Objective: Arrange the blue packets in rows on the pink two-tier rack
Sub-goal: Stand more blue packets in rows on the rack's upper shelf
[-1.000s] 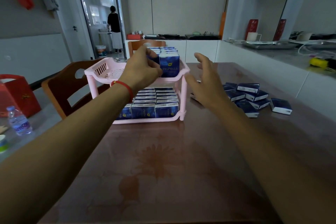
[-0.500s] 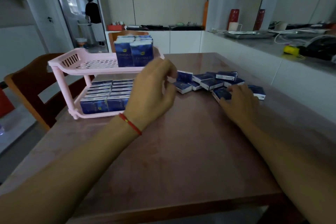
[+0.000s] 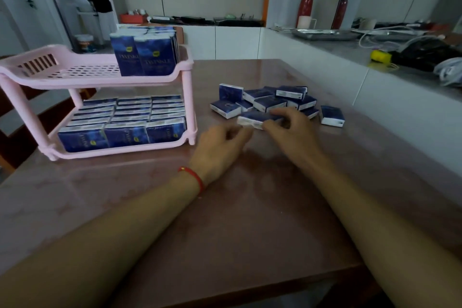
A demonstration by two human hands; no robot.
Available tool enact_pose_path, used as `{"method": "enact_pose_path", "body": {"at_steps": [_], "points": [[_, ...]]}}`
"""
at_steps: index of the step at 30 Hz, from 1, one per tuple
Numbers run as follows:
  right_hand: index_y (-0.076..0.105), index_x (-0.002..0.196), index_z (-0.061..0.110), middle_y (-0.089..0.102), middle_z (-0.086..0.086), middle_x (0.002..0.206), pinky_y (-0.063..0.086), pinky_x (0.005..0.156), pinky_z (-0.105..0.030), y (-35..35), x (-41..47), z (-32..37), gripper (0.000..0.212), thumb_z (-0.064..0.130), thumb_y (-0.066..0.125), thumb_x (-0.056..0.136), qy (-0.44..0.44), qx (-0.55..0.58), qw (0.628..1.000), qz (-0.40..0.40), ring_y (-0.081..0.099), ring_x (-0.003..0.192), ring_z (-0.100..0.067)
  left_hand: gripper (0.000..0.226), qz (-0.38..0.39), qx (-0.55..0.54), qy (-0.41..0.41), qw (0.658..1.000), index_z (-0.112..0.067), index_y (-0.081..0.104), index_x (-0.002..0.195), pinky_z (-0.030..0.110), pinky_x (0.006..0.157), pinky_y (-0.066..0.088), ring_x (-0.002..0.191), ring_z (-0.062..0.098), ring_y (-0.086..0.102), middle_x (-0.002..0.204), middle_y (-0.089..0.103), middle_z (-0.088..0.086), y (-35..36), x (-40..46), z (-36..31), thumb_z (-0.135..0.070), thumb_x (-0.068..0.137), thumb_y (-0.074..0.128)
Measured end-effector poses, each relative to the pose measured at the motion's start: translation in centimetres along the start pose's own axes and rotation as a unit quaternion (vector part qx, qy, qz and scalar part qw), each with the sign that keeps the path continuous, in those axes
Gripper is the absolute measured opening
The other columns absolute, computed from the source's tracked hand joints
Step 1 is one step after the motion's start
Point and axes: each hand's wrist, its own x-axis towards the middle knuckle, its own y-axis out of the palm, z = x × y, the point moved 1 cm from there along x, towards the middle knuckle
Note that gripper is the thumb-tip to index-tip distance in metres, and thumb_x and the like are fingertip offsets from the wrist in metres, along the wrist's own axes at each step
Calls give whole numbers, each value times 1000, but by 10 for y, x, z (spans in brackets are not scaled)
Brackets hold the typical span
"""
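Pink plastic formed the two-tier rack (image 3: 95, 77), standing on the bench (image 3: 225, 220) well to the left of both hands. Its lower tier was filled with rows of blue packets (image 3: 130, 120); two upright rows stood on the upper tier. Right hand (image 3: 291, 132) fingers (image 3: 275, 124) were curled closed around one packet (image 3: 255, 119). Left hand (image 3: 220, 147) touched that packet's near end, fingers loosely curled. Just beyond lay the loose pile (image 3: 270, 101).
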Motion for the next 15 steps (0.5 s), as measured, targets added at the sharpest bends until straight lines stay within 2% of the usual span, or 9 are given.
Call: {"method": "enact_pose_path", "body": {"at_steps": [2, 4, 5, 6, 8, 10, 12, 14, 15], "points": [[57, 132, 22, 55, 6, 121, 50, 83, -20, 9, -10, 11, 57, 45, 73, 83, -65, 0, 996, 56, 57, 103, -5, 34, 20, -219, -89, 971, -7, 66, 107, 31, 62, 56, 72, 23, 69, 95, 75, 17, 0, 1, -2, -39, 98, 60], [49, 138, 24, 51, 11, 124, 49, 85, -21, 13, -14, 15, 65, 48, 73, 83, -88, -1, 986, 143, 54, 105, 0, 34, 10, -344, -129, 930, 2, 57, 116, 33, 60, 59, 75, 29, 71, 98, 73, 25, 0, -1, -2, -27, 98, 61], [47, 140, 25, 51, 12, 123, 48, 85, -21, 10, -13, 14, 64, 47, 71, 85, -79, -4, 982, 172, 54, 105, 1, 32, 6, -353, -131, 926, 3, 55, 120, 32, 61, 61, 76, 29, 72, 98, 73, 25, 0, -2, -1, -20, 98, 60], [50, 139, 24, 54, 11, 120, 49, 85, -23, 4, -9, 12, 58, 44, 69, 88, -62, -9, 985, 158, 55, 104, 0, 30, 8, -342, -125, 931, 3, 53, 122, 32, 62, 62, 75, 29, 71, 99, 72, 25, 1, -3, 0, -13, 98, 59], [62, 126, 14, 63, 1, 111, 49, 86, -32, -18, 10, -7, 40, 33, 65, 90, -13, -36, 999, 30, 60, 100, -12, 27, 19, -298, -104, 949, 2, 52, 123, 31, 65, 62, 73, 28, 70, 98, 72, 24, 2, -2, 3, -7, 98, 58], [66, 116, 10, 64, -13, 115, 47, 90, -40, -43, 29, -35, 37, 32, 60, 88, 42, -168, 983, -67, 58, 107, -27, 25, 22, -256, -85, 963, -1, 52, 121, 33, 67, 61, 74, 31, 71, 96, 73, 23, 4, -2, 5, -5, 97, 57], [54, 131, 13, 50, -13, 137, 40, 102, -51, -57, 39, -65, 48, 33, 51, 87, 126, -286, 950, -20, 46, 128, -34, 24, 25, -228, -72, 971, -3, 54, 120, 33, 69, 59, 77, 33, 71, 96, 73, 23, 4, -3, 5, -5, 97, 57], [41, 145, 17, 39, -8, 151, 32, 110, -60, -58, 44, -84, 55, 31, 48, 92, 183, -309, 933, 22, 39, 137, -33, 23, 29, -227, -62, 972, -1, 55, 120, 30, 65, 58, 74, 32, 70, 92, 72, 24, 4, -5, 5, -3, 97, 56], [42, 145, 16, 41, -9, 151, 32, 110, -62, -55, 44, -85, 55, 30, 48, 92, 188, -304, 934, 17, 41, 136, -33, 23, 29, -227, -58, 972, 0, 55, 120, 28, 62, 57, 70, 29, 69, 89, 72, 23, 3, -5, 4, -3, 98, 55]]}}
